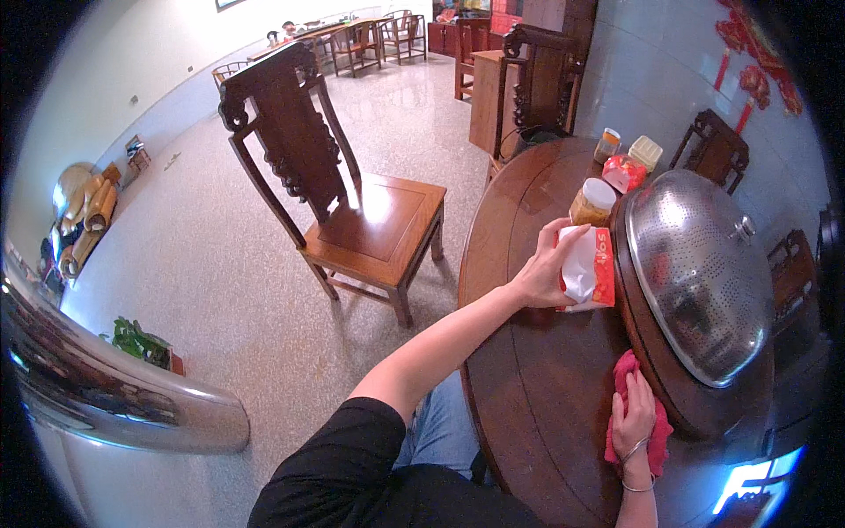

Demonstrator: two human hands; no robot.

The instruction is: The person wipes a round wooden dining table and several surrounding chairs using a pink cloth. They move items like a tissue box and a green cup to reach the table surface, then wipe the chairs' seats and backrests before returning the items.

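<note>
My left hand (546, 273) grips a red and white tissue pack (603, 264) by its near side, fingers over the top, above the dark round wooden table (546, 378). Behind the pack, close to my fingertips, stands a jar (593, 204) with a white lid. My right hand (635, 418), with bracelets at the wrist, is closed over a pinkish-red cloth (625, 365) pressed on the tabletop. The cloth lies against the edge of a raised round turntable (635, 304). On that turntable sits a perforated metal food cover (695, 273) with a knob.
Farther back on the table are a small orange-lidded jar (607, 145), a red packet (623, 172) and a pale yellow container (645, 153). A carved wooden chair (370, 229) stands to the left. A shiny metal pillar (132, 378) and a potted plant (141, 343) are at far left.
</note>
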